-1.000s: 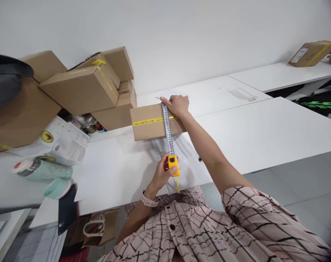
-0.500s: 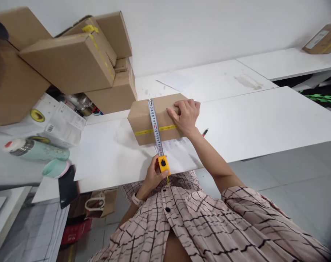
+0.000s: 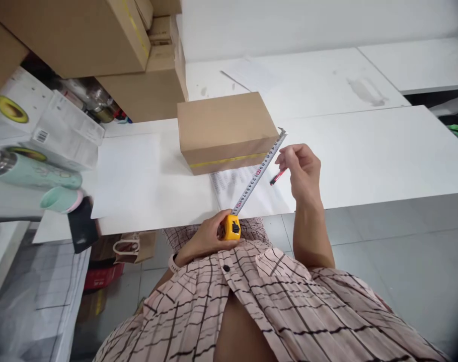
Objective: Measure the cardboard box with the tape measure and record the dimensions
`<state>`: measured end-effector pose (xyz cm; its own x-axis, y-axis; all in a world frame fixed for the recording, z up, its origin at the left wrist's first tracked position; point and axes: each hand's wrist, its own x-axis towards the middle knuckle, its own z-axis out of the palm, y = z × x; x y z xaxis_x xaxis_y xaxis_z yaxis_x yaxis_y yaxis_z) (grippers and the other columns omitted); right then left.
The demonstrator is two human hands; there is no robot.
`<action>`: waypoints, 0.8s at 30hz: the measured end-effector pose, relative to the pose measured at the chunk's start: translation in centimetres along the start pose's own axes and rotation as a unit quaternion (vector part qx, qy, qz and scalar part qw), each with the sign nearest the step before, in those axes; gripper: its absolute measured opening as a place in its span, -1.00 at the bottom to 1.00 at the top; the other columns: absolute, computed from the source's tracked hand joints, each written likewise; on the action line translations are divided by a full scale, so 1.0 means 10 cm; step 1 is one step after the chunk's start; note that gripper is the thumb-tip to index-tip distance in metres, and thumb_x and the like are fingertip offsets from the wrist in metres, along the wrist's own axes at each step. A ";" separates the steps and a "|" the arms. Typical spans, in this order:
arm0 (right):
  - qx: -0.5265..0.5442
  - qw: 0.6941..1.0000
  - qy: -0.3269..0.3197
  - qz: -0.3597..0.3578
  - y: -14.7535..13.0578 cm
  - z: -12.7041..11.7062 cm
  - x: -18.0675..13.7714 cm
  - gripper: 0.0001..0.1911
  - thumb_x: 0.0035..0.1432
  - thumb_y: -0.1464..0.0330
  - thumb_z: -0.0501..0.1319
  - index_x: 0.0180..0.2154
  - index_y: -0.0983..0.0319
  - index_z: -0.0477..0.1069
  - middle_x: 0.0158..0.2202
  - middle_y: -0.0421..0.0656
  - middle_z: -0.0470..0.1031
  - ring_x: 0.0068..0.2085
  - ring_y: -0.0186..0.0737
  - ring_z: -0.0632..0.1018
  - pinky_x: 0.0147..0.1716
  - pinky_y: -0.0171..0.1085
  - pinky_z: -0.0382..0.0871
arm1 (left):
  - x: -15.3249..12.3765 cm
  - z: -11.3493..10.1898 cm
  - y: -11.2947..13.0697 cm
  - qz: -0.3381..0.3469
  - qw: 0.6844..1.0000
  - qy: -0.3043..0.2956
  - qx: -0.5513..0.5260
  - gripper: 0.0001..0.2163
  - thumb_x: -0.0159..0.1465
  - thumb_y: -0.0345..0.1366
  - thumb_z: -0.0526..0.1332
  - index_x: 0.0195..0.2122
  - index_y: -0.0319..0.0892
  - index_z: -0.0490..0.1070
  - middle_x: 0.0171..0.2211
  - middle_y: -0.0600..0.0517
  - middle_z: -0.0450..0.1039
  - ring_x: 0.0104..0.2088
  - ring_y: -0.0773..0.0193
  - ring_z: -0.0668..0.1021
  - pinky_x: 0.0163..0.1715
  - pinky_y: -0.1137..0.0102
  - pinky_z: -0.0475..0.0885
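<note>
My left hand (image 3: 210, 234) is closed around a yellow tape measure (image 3: 232, 228) at the table's front edge. Its metal blade (image 3: 257, 173) is extended, slanting up to the right, and the hooked end is by the right front corner of a brown cardboard box (image 3: 223, 123). Yellow tape runs along the box's front. To the right of the blade, my right hand (image 3: 304, 168) has its fingers bent together on a red pen (image 3: 278, 176) with a black end pointing down-left. A printed sheet (image 3: 229, 188) lies partly under the box and the blade.
Stacked cardboard boxes (image 3: 146, 90) stand at the back left. Before them are white cartons (image 3: 63, 125), a mint bottle (image 3: 44, 173), a mint cup (image 3: 61, 199) and a dark phone (image 3: 83, 226). Blank white paper (image 3: 127, 176) lies left of the box.
My right hand has left the box and now holds the pen. The tape blade has swung off the box top toward its right corner. The view has tipped lower.
</note>
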<state>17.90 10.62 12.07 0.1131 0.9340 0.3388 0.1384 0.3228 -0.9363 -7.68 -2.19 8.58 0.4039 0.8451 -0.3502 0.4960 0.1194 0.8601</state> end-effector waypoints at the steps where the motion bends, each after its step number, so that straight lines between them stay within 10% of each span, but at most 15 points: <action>1: 0.004 1.000 0.011 0.022 0.07 -0.03 -0.06 -0.64 0.30 0.00 0.23 -0.29 0.16 0.46 -0.42 -0.24 0.46 -0.43 -0.37 0.44 -0.39 -0.29 0.40 | -0.01 -0.01 0.02 -0.007 1.000 -0.007 -0.003 -0.24 0.11 -0.05 0.43 0.30 -0.13 0.25 0.15 -0.12 0.46 0.05 0.01 0.55 -0.07 0.26 0.53; 8: 0.073 0.988 0.076 0.108 0.35 -0.15 -0.21 -0.38 0.27 -0.24 -0.01 -0.04 0.10 0.42 -0.38 -0.23 0.49 -0.52 -0.37 0.44 -0.55 -0.32 0.34 | 0.04 -0.04 0.03 0.019 0.996 -0.061 0.057 -0.29 0.12 -0.05 0.42 0.28 -0.08 0.29 0.12 -0.07 0.50 0.04 0.01 0.56 0.04 0.20 0.46; 16: 0.044 0.987 0.142 0.063 0.32 -0.27 -0.28 -0.64 0.22 -0.03 0.26 -0.19 0.11 0.44 -0.49 -0.29 0.39 -0.60 -0.41 0.29 -0.63 -0.32 0.18 | 0.05 -0.04 0.03 0.037 0.996 -0.042 0.074 -0.22 0.15 -0.09 0.42 0.38 0.01 0.17 0.19 -0.10 0.43 0.11 -0.05 0.54 0.08 0.13 0.47; 24: 0.032 0.989 -0.069 0.128 0.33 0.23 -0.74 -0.62 0.25 -0.02 0.23 -0.11 0.12 0.44 -0.51 -0.28 0.46 -0.52 -0.31 0.46 -0.44 -0.24 0.41 | 0.08 -0.22 0.15 0.130 0.972 0.156 0.116 -0.12 0.14 -0.12 0.45 0.41 -0.01 0.01 0.19 -0.13 0.41 0.13 -0.03 0.55 0.10 0.10 0.51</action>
<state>15.29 5.18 6.23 -0.0004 0.9969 0.0790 0.0588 0.0789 -0.9951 -8.33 -0.17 10.43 0.3042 0.9522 0.0291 0.5824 -0.2101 0.7853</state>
